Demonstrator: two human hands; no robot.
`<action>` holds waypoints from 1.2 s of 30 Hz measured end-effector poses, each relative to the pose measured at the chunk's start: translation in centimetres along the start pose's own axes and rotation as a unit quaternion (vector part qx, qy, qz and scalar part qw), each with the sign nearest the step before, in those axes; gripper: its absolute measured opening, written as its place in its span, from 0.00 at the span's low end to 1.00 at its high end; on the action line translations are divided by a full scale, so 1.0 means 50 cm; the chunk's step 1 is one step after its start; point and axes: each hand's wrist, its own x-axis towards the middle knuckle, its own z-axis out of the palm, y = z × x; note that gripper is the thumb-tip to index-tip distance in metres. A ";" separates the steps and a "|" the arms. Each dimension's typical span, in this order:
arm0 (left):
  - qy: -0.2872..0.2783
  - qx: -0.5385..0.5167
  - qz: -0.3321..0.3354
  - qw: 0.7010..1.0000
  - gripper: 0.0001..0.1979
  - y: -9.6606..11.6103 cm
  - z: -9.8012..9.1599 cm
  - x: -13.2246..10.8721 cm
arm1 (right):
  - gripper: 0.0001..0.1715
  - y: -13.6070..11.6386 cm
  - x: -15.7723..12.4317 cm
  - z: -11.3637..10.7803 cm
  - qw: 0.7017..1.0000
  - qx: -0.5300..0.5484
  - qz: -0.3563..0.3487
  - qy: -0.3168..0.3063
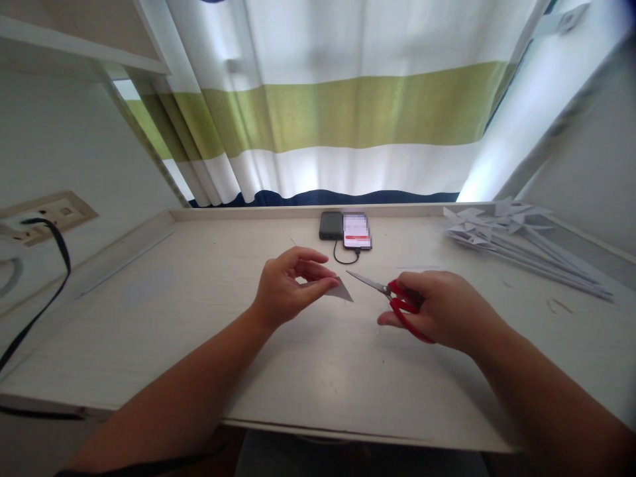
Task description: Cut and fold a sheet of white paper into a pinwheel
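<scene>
Between the thumb and fingers of my left hand (293,285) is a small piece of white paper (340,291), its pointed corner sticking out to the right. Part of the paper is hidden behind the fingers. My right hand (442,308) grips a pair of scissors (405,311) by its red handles. The metal blades point left toward the paper and look closed or nearly so. A small gap separates the blade tip from the paper. Both hands are above the middle of the white desk (318,377).
At the back of the desk lie a black power bank (330,226) and a phone (356,230) joined by a short cable. Several white paper pinwheels (497,225) on sticks lie at the right. A black cord (62,252) hangs from the wall socket (54,215) at left.
</scene>
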 end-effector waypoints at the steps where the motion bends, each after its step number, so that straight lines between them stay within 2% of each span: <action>1: -0.003 0.003 0.003 1.000 0.17 0.001 0.000 0.000 | 0.31 -0.001 0.000 0.001 1.000 -0.005 -0.004 -0.005; 13: -0.022 -0.002 0.010 1.000 0.16 0.006 -0.001 -0.002 | 0.34 -0.009 -0.004 0.004 1.000 -0.021 -0.013 0.007; 26: -0.033 0.001 0.014 0.999 0.16 0.008 0.000 -0.002 | 0.32 -0.006 0.002 0.011 0.998 -0.045 -0.021 -0.031; 36: -0.035 0.031 0.029 0.998 0.14 0.007 -0.001 -0.002 | 0.28 -0.009 0.002 0.013 0.999 -0.038 -0.027 -0.027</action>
